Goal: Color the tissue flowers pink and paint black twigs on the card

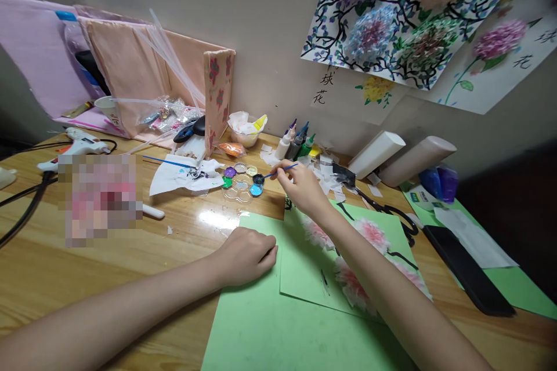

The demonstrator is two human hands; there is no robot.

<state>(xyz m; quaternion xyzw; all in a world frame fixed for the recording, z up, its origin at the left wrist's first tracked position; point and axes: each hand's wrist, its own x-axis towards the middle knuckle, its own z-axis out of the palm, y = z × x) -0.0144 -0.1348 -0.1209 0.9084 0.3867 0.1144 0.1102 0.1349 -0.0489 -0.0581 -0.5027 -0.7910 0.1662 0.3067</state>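
Note:
In my right hand I pinch a thin blue paintbrush, held over the paint palette. Its tip is at the well of black paint. Other wells hold purple, green and blue paint. My left hand rests as a loose fist on plain green paper, with nothing showing in it. Below my right forearm lies a green sheet bearing pink-white paper flowers and black painted branches; the forearm hides part of it.
A second brush lies on a stained tissue. Paint bottles and paper scraps stand and lie behind my right hand. Scissors and a black flat object lie right. A glue gun is left.

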